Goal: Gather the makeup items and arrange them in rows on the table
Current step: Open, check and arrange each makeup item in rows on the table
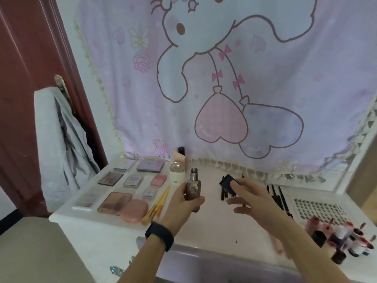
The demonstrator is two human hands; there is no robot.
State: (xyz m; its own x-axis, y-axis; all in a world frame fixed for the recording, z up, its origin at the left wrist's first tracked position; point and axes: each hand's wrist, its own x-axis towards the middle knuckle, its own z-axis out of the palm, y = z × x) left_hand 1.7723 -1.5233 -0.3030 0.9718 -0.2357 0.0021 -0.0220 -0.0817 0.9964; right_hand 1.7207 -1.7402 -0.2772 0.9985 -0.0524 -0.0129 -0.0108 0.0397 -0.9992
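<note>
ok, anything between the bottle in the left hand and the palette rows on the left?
Yes. The yellow-handled brushes lie between the brown bottle, gripped by the left hand, and the palettes. A white round-capped bottle stands just behind and left of it. Nothing else shows in that gap.

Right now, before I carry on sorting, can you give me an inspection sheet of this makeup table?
Surface: white table, bare in the middle.
Job's things: palettes and compacts lie in rows at left, with yellow brushes beside them; black pencils lie loose right of centre; small bottles are clustered at the right front.
Clutter: white gridded tray at right.
Grippers: left hand grips a brown pump bottle upright; right hand pinches a dark square item.
Cables: nothing seen.
Surroundings: cartoon cloth behind; red-brown door and grey garment at left.
</note>
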